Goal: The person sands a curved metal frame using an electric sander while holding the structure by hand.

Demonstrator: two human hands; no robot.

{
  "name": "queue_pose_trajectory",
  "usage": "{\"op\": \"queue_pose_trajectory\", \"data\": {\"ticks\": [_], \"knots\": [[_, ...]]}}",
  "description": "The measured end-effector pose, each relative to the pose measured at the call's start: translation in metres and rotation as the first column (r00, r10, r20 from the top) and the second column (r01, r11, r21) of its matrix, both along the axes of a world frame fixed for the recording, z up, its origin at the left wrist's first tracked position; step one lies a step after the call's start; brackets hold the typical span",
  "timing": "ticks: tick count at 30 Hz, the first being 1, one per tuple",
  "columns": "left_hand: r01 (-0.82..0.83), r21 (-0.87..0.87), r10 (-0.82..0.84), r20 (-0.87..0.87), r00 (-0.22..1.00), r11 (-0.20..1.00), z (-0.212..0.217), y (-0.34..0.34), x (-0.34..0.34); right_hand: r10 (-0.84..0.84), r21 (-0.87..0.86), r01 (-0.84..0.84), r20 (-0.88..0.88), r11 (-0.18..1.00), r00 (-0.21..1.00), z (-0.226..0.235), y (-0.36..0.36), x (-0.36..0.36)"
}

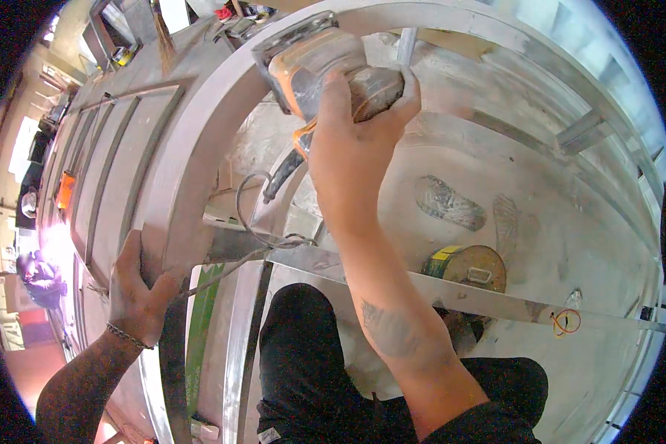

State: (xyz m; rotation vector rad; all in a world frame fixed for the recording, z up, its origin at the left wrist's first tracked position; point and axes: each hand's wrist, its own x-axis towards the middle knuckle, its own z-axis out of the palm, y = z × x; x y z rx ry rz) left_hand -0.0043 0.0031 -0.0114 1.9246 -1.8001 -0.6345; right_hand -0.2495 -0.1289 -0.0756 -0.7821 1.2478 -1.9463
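My right hand (357, 152) is wrapped over the body of an orange and grey electric sander (314, 63). The sander's flat pad sits against the curved metal frame (226, 92), near the top of the view. From its rear a grey power cord (242, 203) loops down and runs left across a crossbar toward my other hand. My left hand (142, 292) grips the lower left part of the same frame, thumb on one side and fingers on the other. The cord passes close to that thumb; whether it is held too, I cannot tell.
Under the frame lies a dusty floor with shoe prints (451, 203). A round tin-like disc (468, 268) sits beyond the crossbar (488, 300). A thin wire loop (566, 322) hangs at the right. Far left, a person (41, 280) crouches beside a bright glare.
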Motion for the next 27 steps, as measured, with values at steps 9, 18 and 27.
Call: {"op": "queue_pose_trajectory", "data": {"ticks": [9, 18, 27], "knots": [[-0.001, -0.01, 0.002, 0.109, 0.994, 1.0, 0.007, 0.001, -0.003, -0.095, 0.051, 0.095, -0.012, 0.994, 0.995, -0.01, -0.025, -0.014], [-0.014, -0.015, 0.015, 0.098, 0.995, 1.0, 0.006, 0.002, -0.002, -0.146, -0.019, 0.149, 0.108, 0.989, 0.983, 0.001, -0.029, -0.022], [-0.032, 0.019, 0.031, 0.045, 0.999, 0.999, 0.001, 0.0, 0.001, -0.096, 0.095, 0.102, -0.064, 0.99, 0.993, 0.001, -0.023, -0.014]]}}
